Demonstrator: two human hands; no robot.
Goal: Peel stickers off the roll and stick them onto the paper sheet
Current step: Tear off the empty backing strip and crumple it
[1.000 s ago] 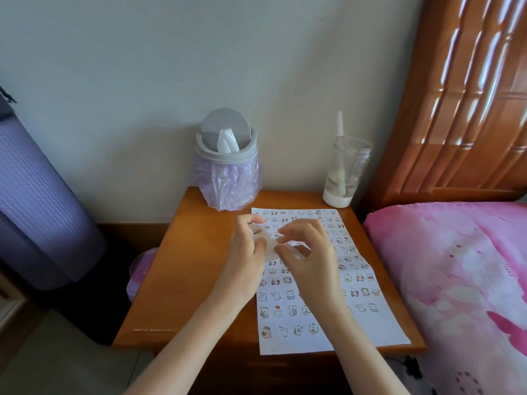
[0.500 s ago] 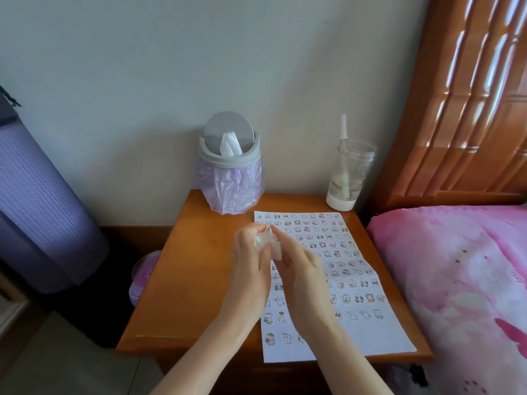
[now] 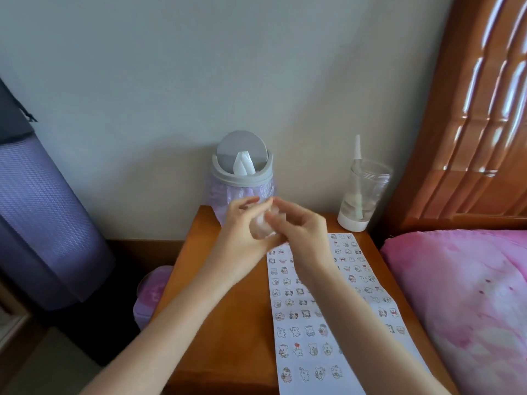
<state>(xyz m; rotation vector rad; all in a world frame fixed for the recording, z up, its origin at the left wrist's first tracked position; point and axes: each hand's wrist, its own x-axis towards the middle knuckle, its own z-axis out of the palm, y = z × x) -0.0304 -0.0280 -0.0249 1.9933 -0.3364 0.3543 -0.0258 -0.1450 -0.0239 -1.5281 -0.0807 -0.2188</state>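
Holding the roll (image 3: 263,223) in the air above the far end of the table (image 3: 228,323), both hands meet just in front of the bin (image 3: 242,166).

Left hand (image 3: 242,226): fingers curled round the roll, gripping it from the left side. Right hand (image 3: 301,228): fingers bent, thumb and forefinger pinching at the roll's edge. Blur hides whether a sticker corner has lifted.

The paper sheet (image 3: 296,340) lies flat on the table below and to the right of the hands, touched by neither. Its rows are largely filled with small stickers, and the right forearm passes above it.

Probable faults from this position:

1. A torn or creased sticker, caused by pulling at a steep angle or by a pinch that catches only part of the corner.
2. A peeled sticker folding onto itself or clinging to a fingertip — the piece looks thin and limp, and it is being worked in mid-air with nothing behind it.
3. The roll slipping from the left hand and unwinding, caused by the right hand's pull outrunning the grip.
4. The sheet sliding or skewing at placement, since nothing pins it down. A sticker could then overlap a neighbour in the crowded rows.
5. The cup (image 3: 362,195) beside the sheet's far corner being knocked — a risk only if the right elbow swings wide.
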